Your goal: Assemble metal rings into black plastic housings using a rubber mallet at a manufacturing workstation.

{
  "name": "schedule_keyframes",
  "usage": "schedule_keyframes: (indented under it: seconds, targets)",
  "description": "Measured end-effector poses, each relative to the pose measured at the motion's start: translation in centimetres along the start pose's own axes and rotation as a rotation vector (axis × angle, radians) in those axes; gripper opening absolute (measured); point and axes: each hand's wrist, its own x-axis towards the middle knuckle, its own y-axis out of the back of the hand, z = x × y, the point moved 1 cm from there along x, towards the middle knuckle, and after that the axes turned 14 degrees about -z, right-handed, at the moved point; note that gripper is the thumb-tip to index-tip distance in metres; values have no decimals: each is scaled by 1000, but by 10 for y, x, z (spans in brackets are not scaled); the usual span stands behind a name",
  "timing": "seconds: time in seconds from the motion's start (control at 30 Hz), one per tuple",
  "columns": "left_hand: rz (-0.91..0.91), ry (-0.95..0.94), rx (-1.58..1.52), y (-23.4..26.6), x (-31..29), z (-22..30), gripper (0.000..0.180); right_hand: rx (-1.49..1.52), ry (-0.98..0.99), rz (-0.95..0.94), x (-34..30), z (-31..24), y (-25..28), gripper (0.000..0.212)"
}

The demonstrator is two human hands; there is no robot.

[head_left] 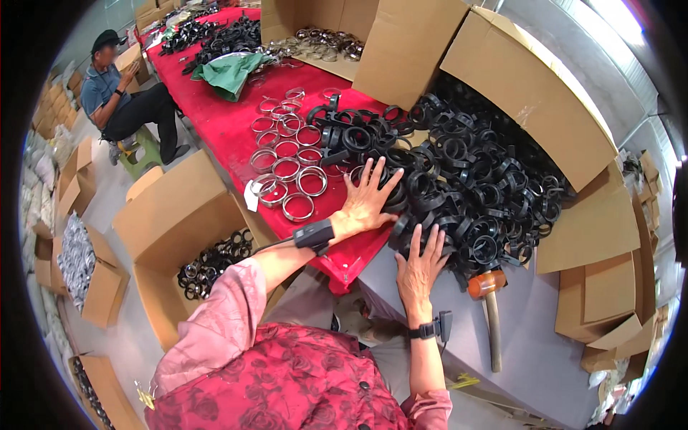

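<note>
A large heap of black ring-shaped clamps (pixel 484 165) spills across the table out of an open cardboard box. At its left edge, my left hand (pixel 367 197) lies with fingers spread, its tips by the nearest black rings. My right hand (pixel 421 269), fingers stretched out too, touches the heap's front edge. Neither hand grips anything that I can see. Left of my left hand, several shiny metal rings (pixel 287 169) lie in rough rows on the red cloth (pixel 233 147). A mallet with an orange head (pixel 486 284) and a wooden handle rests right of my right hand.
An open carton (pixel 161 251) holding black-and-silver rings stands on the floor at my left. Behind the metal rings lie a green bag (pixel 228 74) and a box of metal rings (pixel 326 44). A person (pixel 118 100) sits on a green stool at the far left. Box flaps (pixel 534 97) rise at the right.
</note>
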Motion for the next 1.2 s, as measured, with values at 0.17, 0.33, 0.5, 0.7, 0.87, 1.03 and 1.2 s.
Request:
schedule_keyframes:
  seconds: [0.17, 0.33, 0.5, 0.7, 0.87, 1.03, 1.2]
  targets:
    - [251, 61, 91, -9, 24, 4, 107, -65, -12, 56, 17, -5, -8, 91]
    - [19, -3, -56, -4, -3, 3, 116, -44, 16, 71, 4, 1, 0, 91]
    - [136, -181, -136, 7, -46, -22, 100, -28, 27, 88, 0, -4, 0, 88]
    - [368, 71, 6, 61, -130, -79, 89, -53, 39, 127, -24, -8, 11, 84]
    - [284, 245, 90, 27, -138, -114, 102, 14, 62, 152, -24, -10, 11, 84]
    - [300, 245, 162, 8, -107, -92, 84, 26, 81, 162, -26, -4, 4, 84]
    - [371, 117, 62, 21, -93, -107, 72, 30, 63, 167, -28, -2, 3, 80]
